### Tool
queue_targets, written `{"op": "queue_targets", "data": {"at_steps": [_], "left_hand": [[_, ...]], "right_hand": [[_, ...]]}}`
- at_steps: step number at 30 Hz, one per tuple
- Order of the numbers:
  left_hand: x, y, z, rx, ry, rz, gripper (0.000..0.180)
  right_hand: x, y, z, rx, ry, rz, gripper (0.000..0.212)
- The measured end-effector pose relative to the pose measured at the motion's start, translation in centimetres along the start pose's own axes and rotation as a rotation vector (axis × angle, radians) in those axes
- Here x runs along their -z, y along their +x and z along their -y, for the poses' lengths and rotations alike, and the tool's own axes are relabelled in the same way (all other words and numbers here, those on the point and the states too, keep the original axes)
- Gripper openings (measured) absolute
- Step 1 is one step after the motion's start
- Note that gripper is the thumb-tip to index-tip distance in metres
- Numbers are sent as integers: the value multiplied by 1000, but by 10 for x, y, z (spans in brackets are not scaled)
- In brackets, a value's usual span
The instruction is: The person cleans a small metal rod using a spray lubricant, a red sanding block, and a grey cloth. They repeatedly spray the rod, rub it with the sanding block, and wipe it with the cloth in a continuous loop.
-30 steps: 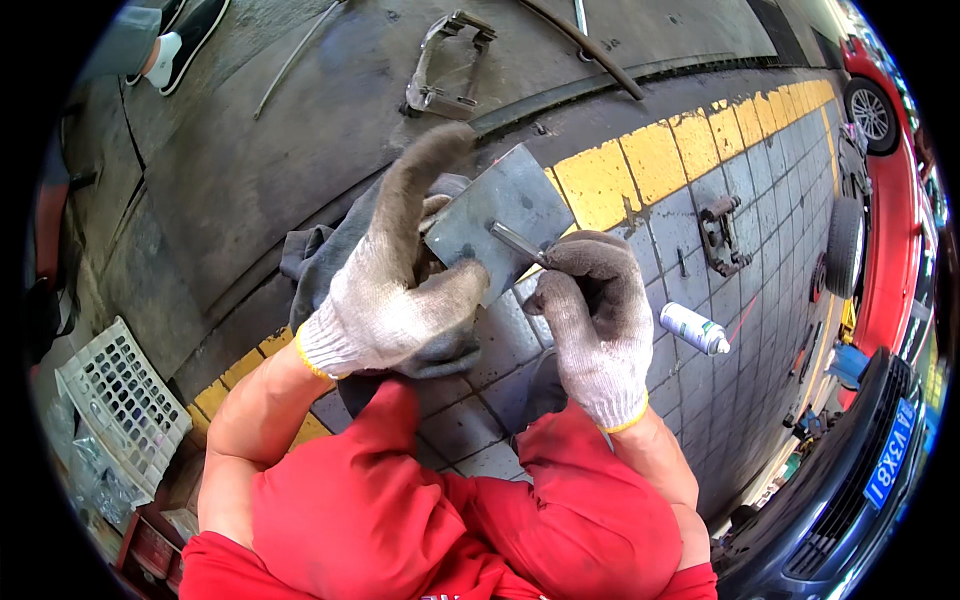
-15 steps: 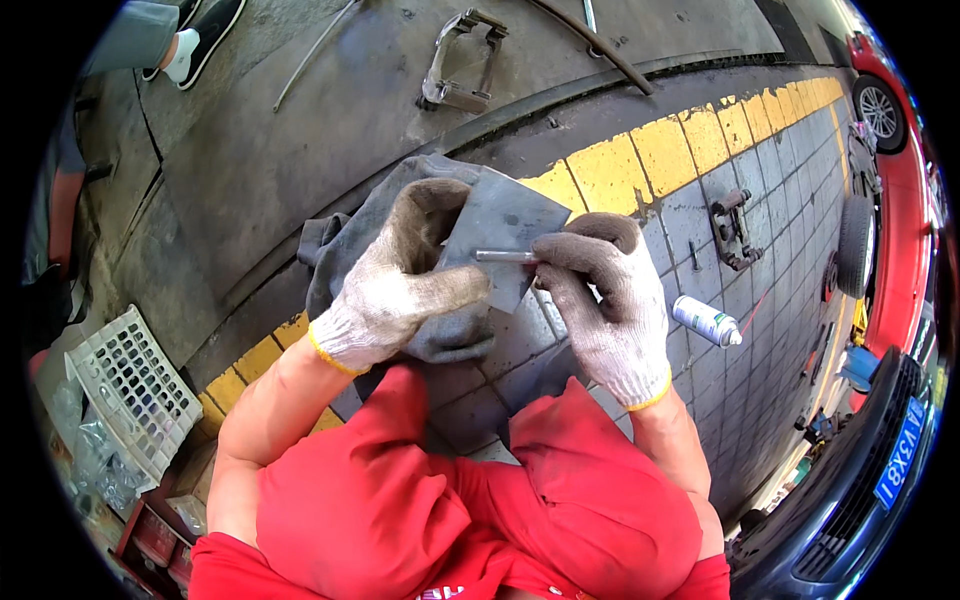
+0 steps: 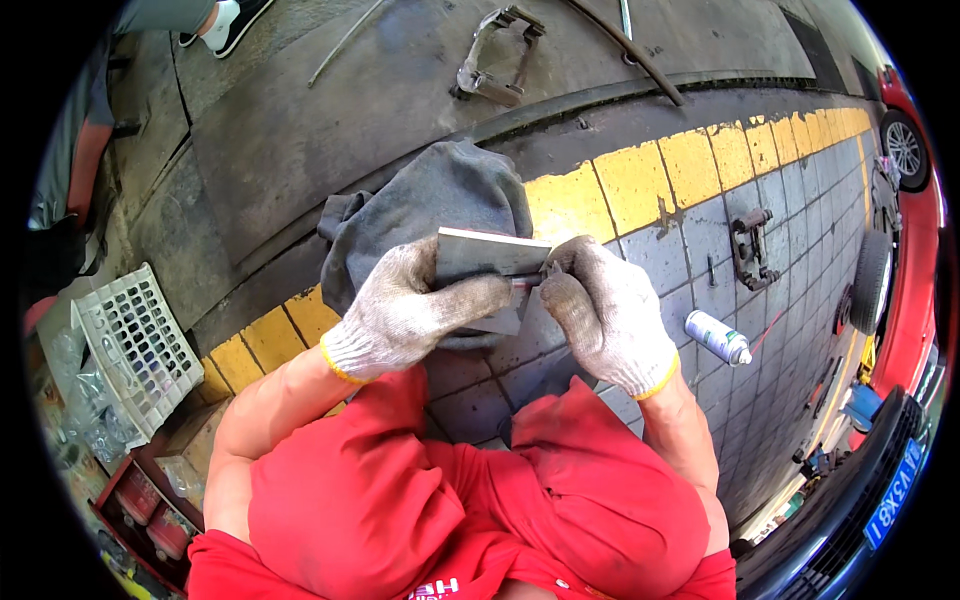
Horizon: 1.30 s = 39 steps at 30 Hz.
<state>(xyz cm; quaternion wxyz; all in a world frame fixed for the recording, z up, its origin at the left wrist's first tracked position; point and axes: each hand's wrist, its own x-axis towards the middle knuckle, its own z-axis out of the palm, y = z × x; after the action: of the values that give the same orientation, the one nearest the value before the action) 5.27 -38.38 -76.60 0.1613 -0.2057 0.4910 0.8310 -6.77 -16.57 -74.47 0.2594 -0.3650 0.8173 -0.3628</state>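
My left hand [image 3: 415,305], in a soiled white knit glove, is closed on a grey sheet that looks like sandpaper [image 3: 485,258], its thumb pressing along the near side. The sheet is bent over, its pale upper edge showing. My right hand [image 3: 608,310], gloved alike, pinches the end of a slim metal pin [image 3: 522,283]. Most of the pin lies hidden in the fold of the sheet and behind my fingers. Just beyond my left hand is a crumpled dark grey cloth [image 3: 440,190].
On the tiles at right are a white spray can [image 3: 717,337] and a metal bracket [image 3: 752,250]; another bracket [image 3: 495,60] lies at the far side. A white plastic basket [image 3: 137,350] sits at left. Cars stand at right. Another person's shoe [image 3: 240,25] shows far left.
The sandpaper, flat and raised before, is now bent over the pin. The pin has moved from open view into the fold. Both hands have come slightly lower.
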Motion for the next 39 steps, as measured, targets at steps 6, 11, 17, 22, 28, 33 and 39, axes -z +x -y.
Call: {"op": "queue_targets", "data": {"at_steps": [6, 11, 17, 22, 28, 33, 39], "left_hand": [[-8, 3, 0, 29, 52, 14, 37], [-8, 4, 0, -31, 207, 21, 34], [-20, -1, -17, 57, 244, -80, 38], [-20, -6, -20, 118, 276, -80, 36], [-15, -7, -15, 112, 6, 66, 45], [-12, -8, -14, 98, 86, 62, 50], [-14, -7, -10, 97, -14, 121, 50]], "right_hand": [[5, -6, 3, -142, 219, 115, 25], [2, -13, -3, -98, 232, 124, 27], [1, -17, -1, -43, 284, 9, 28], [3, -23, -5, -19, 334, 19, 21], [-6, -33, 0, -315, 818, -70, 11], [-1, -38, -8, -331, 913, -115, 12], [-11, -25, 10, -399, 631, -115, 14]]}}
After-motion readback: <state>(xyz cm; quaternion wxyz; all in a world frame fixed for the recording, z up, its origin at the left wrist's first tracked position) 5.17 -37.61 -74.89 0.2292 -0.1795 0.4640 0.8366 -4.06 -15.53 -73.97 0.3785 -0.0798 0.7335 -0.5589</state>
